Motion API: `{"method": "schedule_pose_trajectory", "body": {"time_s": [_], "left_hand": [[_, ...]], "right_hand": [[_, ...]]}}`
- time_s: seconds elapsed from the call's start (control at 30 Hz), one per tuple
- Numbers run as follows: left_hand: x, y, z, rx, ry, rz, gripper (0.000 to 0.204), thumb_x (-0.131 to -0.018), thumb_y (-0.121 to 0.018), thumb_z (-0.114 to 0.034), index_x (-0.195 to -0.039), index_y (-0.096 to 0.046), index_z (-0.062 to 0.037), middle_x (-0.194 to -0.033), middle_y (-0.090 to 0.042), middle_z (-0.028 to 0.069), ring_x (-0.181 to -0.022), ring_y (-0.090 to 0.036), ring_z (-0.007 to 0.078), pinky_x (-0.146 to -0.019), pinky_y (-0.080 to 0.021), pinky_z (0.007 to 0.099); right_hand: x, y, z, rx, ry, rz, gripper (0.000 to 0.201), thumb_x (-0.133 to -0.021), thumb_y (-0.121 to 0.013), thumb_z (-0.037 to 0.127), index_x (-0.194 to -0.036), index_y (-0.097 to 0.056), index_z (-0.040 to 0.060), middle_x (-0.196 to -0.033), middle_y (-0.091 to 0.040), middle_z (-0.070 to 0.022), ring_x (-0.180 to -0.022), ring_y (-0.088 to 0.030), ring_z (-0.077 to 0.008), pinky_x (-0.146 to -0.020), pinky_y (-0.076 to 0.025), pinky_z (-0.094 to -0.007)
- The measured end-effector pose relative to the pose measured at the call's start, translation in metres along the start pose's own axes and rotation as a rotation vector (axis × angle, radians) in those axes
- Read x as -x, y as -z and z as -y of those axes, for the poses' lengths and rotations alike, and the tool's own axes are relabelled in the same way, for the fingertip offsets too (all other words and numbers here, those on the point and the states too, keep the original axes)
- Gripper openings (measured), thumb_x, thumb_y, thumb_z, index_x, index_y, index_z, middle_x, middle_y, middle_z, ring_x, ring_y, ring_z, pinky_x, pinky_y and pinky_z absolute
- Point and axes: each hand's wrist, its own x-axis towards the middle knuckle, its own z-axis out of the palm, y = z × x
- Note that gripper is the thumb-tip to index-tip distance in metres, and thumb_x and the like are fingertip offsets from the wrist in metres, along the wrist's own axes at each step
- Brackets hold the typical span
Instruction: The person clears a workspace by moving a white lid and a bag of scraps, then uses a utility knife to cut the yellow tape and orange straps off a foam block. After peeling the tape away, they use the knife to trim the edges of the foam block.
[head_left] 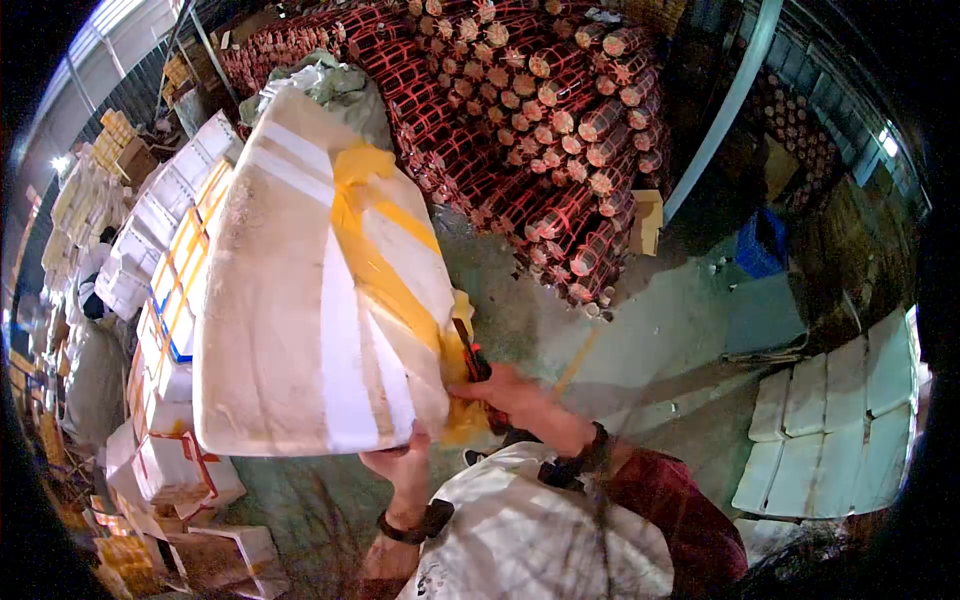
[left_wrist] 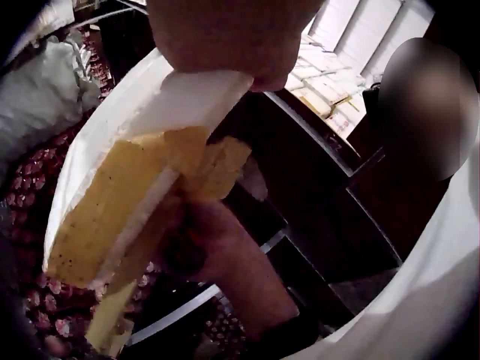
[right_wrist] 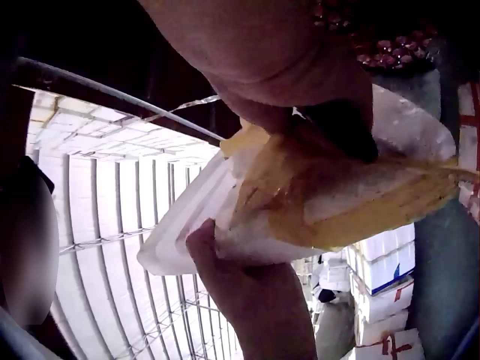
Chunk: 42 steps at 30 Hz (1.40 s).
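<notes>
A large whitish foam panel (head_left: 270,300), crossed by white strips and yellow tape (head_left: 385,285), stands tilted in front of me. At its near bottom edge, my left hand (head_left: 403,462) grips it with the thumb on the face. In my right hand (head_left: 525,402) is a small tool with a red-and-black handle (head_left: 478,365), held against the taped right edge; its working end is hidden, so I cannot tell its kind. Loose yellow tape (head_left: 465,425) hangs below that hand. From the right wrist, the tape (right_wrist: 300,195) looks crumpled along the panel's side.
Red-netted bundles (head_left: 560,120) are piled high beyond the panel. Stacked white boxes (head_left: 165,395) line the left, and more pale boxes (head_left: 840,420) stand on the right. A blue crate (head_left: 762,243) sits on the floor near a pale post (head_left: 735,100).
</notes>
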Motion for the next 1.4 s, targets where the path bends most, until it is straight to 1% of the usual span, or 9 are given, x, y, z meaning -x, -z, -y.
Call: {"method": "schedule_pose_trajectory", "body": {"time_s": [0.13, 0.57, 0.73, 0.87, 0.9, 0.97, 1.2, 1.33, 1.4], "left_hand": [[-0.004, -0.010, -0.019, 0.042, -0.092, 0.001, 0.068, -0.074, -0.078, 0.001, -0.133, -0.043, 0.0022, -0.123, -0.056, 0.0116, -0.102, -0.060, 0.0190, -0.087, -0.052, 0.0349], [-0.037, -0.010, -0.030, 0.135, -0.002, -0.153, 0.059, -0.079, -0.071, -0.015, -0.129, -0.047, 0.0044, -0.118, -0.057, 0.0101, -0.102, -0.058, 0.0204, -0.091, -0.049, 0.0340], [-0.074, 0.043, 0.017, 0.249, 0.263, -0.094, 0.050, -0.083, -0.055, -0.018, -0.126, -0.049, 0.0074, -0.111, -0.060, 0.0141, -0.098, -0.062, 0.0272, -0.085, -0.054, 0.0390], [-0.093, 0.103, 0.005, 0.419, 0.532, -0.134, 0.058, -0.090, -0.048, -0.042, -0.129, -0.050, 0.0018, -0.118, -0.060, 0.0172, -0.104, -0.061, 0.0295, -0.085, -0.053, 0.0430], [-0.078, 0.072, -0.063, 0.348, 0.568, -0.015, 0.052, -0.089, -0.047, -0.043, -0.121, -0.053, -0.0034, -0.117, -0.060, 0.0148, -0.102, -0.061, 0.0308, -0.087, -0.051, 0.0427], [-0.089, 0.110, -0.033, 0.465, 0.587, 0.000, 0.050, -0.093, -0.046, -0.044, -0.122, -0.056, -0.0040, -0.118, -0.063, 0.0147, -0.103, -0.063, 0.0307, -0.090, -0.052, 0.0421], [-0.098, 0.176, -0.005, 0.468, 0.881, 0.014, 0.046, -0.097, -0.051, -0.040, -0.123, -0.059, -0.0030, -0.120, -0.065, 0.0129, -0.100, -0.066, 0.0266, -0.092, -0.053, 0.0402], [-0.094, 0.265, 0.070, -0.047, 0.721, 0.289, 0.047, -0.093, -0.064, -0.026, -0.133, -0.051, -0.0036, -0.138, -0.052, 0.0120, -0.120, -0.056, 0.0252, -0.099, -0.048, 0.0378], [-0.076, 0.197, 0.023, -0.801, 0.380, 0.421, 0.055, -0.093, -0.065, -0.025, -0.139, -0.045, -0.0037, -0.141, -0.048, 0.0205, -0.127, -0.049, 0.0336, -0.108, -0.038, 0.0413]], "right_hand": [[0.020, -0.001, 0.033, 0.075, -0.076, 0.032, 0.030, -0.082, -0.079, 0.034, -0.090, -0.071, 0.0063, -0.075, -0.065, 0.0008, -0.067, -0.059, -0.0100, -0.059, -0.046, -0.0286], [-0.005, 0.038, 0.008, 0.160, 0.480, -0.476, 0.033, -0.081, -0.074, 0.029, -0.089, -0.069, -0.0028, -0.076, -0.069, -0.0130, -0.072, -0.067, -0.0208, -0.066, -0.052, -0.0384], [-0.027, 0.082, 0.000, 0.411, 0.027, -0.358, 0.042, -0.080, -0.077, 0.030, -0.100, -0.066, -0.0045, -0.080, -0.069, -0.0105, -0.068, -0.066, -0.0206, -0.068, -0.051, -0.0351], [-0.012, 0.107, 0.028, 0.444, 0.053, -0.658, 0.043, -0.083, -0.075, 0.024, -0.110, -0.059, -0.0059, -0.081, -0.066, -0.0123, -0.065, -0.065, -0.0229, -0.064, -0.051, -0.0351], [-0.018, 0.132, 0.018, 0.189, 0.101, -0.544, 0.036, -0.085, -0.073, 0.019, -0.109, -0.059, -0.0043, -0.081, -0.066, -0.0124, -0.066, -0.064, -0.0227, -0.063, -0.051, -0.0346], [-0.039, 0.185, -0.012, -0.400, 0.100, -0.182, 0.024, -0.088, -0.069, 0.009, -0.107, -0.060, -0.0006, -0.084, -0.065, -0.0128, -0.070, -0.063, -0.0215, -0.063, -0.051, -0.0332], [0.028, 0.130, 0.073, -0.312, 0.260, -0.168, 0.025, -0.085, -0.072, 0.007, -0.107, -0.061, 0.0044, -0.088, -0.066, -0.0051, -0.072, -0.066, -0.0167, -0.059, -0.054, -0.0315], [0.042, 0.101, 0.089, -0.389, 0.146, -0.058, 0.020, -0.087, -0.070, 0.006, -0.104, -0.061, 0.0038, -0.084, -0.066, -0.0056, -0.070, -0.067, -0.0178, -0.058, -0.056, -0.0338], [0.065, 0.080, 0.101, -0.365, 0.070, -0.013, 0.017, -0.088, -0.069, 0.007, -0.102, -0.062, 0.0045, -0.082, -0.066, -0.0042, -0.068, -0.066, -0.0168, -0.057, -0.055, -0.0333]]}}
